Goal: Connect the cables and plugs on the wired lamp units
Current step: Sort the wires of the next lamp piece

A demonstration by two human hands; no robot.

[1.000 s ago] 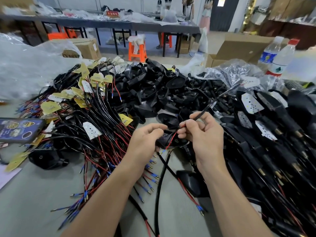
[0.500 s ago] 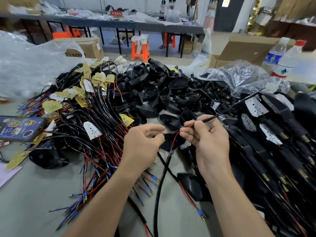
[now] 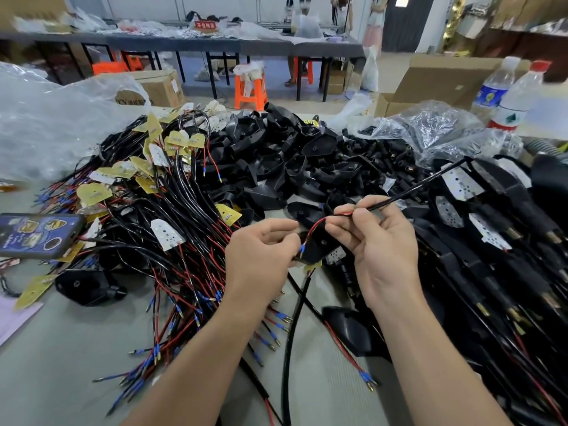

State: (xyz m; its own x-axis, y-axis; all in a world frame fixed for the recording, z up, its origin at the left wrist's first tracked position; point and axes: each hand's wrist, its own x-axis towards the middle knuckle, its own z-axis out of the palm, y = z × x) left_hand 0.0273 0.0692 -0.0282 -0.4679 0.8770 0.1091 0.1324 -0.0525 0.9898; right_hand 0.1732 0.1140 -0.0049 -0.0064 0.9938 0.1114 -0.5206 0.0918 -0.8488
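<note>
Black cable — red wire, blue tip; orange stool.

Bright, even overhead light fills the room and leaves only faint, soft shadows on the grey worktop. Clear plastic bags flash white glare. The left hand, right hand and glossy cable are sharp. The far room looks softer, and the edges bow outward.

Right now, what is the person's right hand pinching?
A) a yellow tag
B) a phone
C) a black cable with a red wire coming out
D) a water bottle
C: the right hand pinches the black cable just where its red wire comes out.
</note>
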